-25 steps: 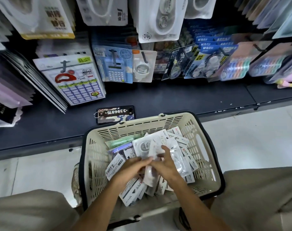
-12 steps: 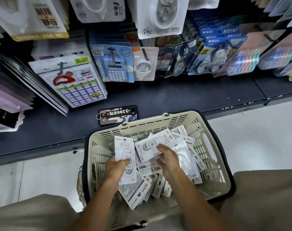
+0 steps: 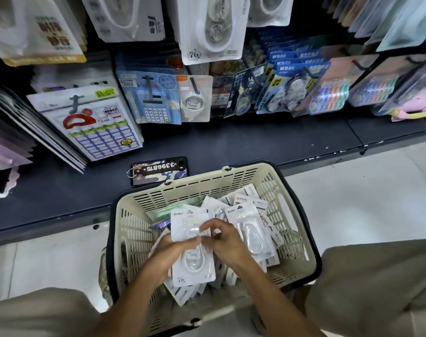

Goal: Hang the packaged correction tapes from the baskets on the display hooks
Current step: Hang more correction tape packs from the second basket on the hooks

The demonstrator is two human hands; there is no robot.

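Both hands meet over one correction tape pack, low in the basket.

The cream basket sits on pale floor just in front of the dark shelf ledge, a phone lying on the ledge just beyond its far rim; open floor runs to the basket's right, while knees crowd both near corners. Above the ledge, hanging packs fill the hooks, their tops cut off by the frame edge. The basket's near rim is blurred and hidden under the forearms. The left hand grips the white correction tape pack from its left side, fingers curled across its front; the right hand pinches at the pack's upper middle, fingertips bent. A second pack lies just right of the hands on the loose heap.
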